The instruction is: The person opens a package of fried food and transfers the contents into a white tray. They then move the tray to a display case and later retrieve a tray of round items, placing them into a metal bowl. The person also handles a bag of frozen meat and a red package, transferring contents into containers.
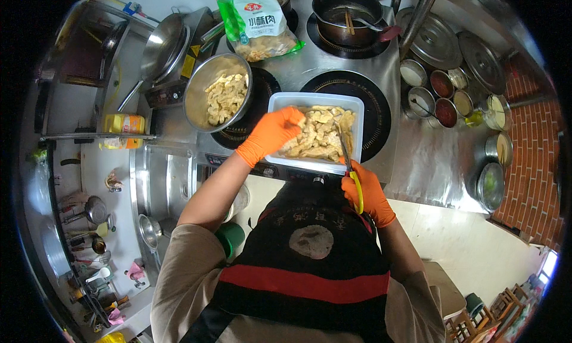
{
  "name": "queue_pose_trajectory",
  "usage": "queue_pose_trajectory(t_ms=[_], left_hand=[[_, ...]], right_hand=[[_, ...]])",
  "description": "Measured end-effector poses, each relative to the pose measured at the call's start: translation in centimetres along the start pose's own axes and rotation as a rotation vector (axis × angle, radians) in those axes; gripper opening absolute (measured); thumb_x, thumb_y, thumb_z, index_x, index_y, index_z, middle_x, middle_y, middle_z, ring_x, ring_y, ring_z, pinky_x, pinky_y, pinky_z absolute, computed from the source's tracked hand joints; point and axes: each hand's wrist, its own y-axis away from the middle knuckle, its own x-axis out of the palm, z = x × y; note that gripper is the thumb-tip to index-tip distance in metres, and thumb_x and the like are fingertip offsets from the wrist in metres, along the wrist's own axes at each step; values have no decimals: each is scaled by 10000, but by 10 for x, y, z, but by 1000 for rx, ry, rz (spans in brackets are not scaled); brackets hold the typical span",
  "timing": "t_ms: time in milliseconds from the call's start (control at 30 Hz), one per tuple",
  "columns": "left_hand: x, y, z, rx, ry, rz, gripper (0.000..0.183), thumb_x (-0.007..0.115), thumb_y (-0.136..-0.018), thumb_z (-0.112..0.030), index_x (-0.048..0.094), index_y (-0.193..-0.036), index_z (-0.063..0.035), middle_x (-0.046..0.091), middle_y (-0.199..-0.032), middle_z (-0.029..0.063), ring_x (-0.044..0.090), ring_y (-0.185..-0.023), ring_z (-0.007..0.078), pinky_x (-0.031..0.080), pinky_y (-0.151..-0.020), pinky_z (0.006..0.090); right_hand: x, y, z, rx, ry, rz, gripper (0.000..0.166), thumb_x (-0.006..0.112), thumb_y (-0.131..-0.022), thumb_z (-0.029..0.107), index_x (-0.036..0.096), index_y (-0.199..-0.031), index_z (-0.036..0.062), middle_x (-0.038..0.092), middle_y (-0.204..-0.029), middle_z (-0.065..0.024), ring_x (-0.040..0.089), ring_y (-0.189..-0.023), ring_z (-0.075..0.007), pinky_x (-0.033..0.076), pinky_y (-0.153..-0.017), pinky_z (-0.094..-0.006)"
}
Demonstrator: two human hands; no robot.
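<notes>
My left hand point(278, 130), in an orange glove, is over the left side of a pale plastic tub point(360, 119). Its thumb and fingers close on a small battered piece of food point(302, 121), partly hidden by the glove. Many more golden battered pieces point(319, 139) fill the tub. In my right hand point(366, 189), also gloved in orange, are kitchen scissors point(356, 189) with yellow-edged handles. Their blades reach over the tub's right side, pointing away from me among the pieces. Left of the tub, a steel bowl point(190, 95) holds similar cut pieces point(228, 97).
The tub sits on a steel cooktop point(286, 70) with several round hobs. Behind it stand a printed green-and-white food bag point(263, 21) and a dark pot point(346, 28) with chopsticks inside. Seasoning bowls point(442, 83) crowd the right counter; a steel sink point(178, 177) lies left.
</notes>
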Motion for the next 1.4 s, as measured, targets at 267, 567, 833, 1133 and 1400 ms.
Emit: queue_pose_trajectory(t_ms=[267, 567, 833, 1133, 1400], left_hand=[[-12, -14, -4, 30, -972, -123, 356, 674, -852, -215, 614, -1173, -72, 696, -924, 192, 684, -842, 374, 542, -715, 500], [17, -14, 2, 136, -1105, -127, 253, 687, -827, -258, 677, -1021, -96, 653, -1004, 153, 670, -857, 344, 550, -717, 452], [4, 29, -30, -12, -877, 160, 302, 719, -818, -349, 679, -1055, -164, 716, -973, 89, 688, -902, 326, 541, -749, 471], [1, 22, -20, 85, -1021, -29, 232, 650, -802, -160, 683, -1029, -126, 688, -899, 129, 686, -846, 344, 543, -726, 461], [37, 23, -36, 216, -802, 103, 357, 764, -768, -296, 674, -1074, -135, 640, -1139, 101, 647, -1013, 325, 535, -822, 436]], right_hand=[[2, -1, -8, -22, -26, 13, 490, 591, -888, 169, 553, -1371, 91, 594, -671, -67, 618, -585, -160, 500, -578, -312], [2, -2, -8, 22, -99, 22, 496, 591, -890, 158, 551, -1380, 98, 578, -714, -48, 607, -593, -145, 495, -584, -304], [6, -1, -7, 58, -224, 19, 503, 581, -881, 95, 552, -1383, 65, 547, -730, -11, 526, -579, -99, 431, -542, -254], [5, -1, -1, 86, -239, 24, 428, 585, -897, 64, 588, -1325, 71, 548, -725, 12, 534, -558, -83, 443, -517, -258], [3, 1, 4, 122, -232, 51, 407, 575, -930, 61, 573, -1337, 66, 539, -717, 21, 517, -545, -75, 413, -488, -247]])
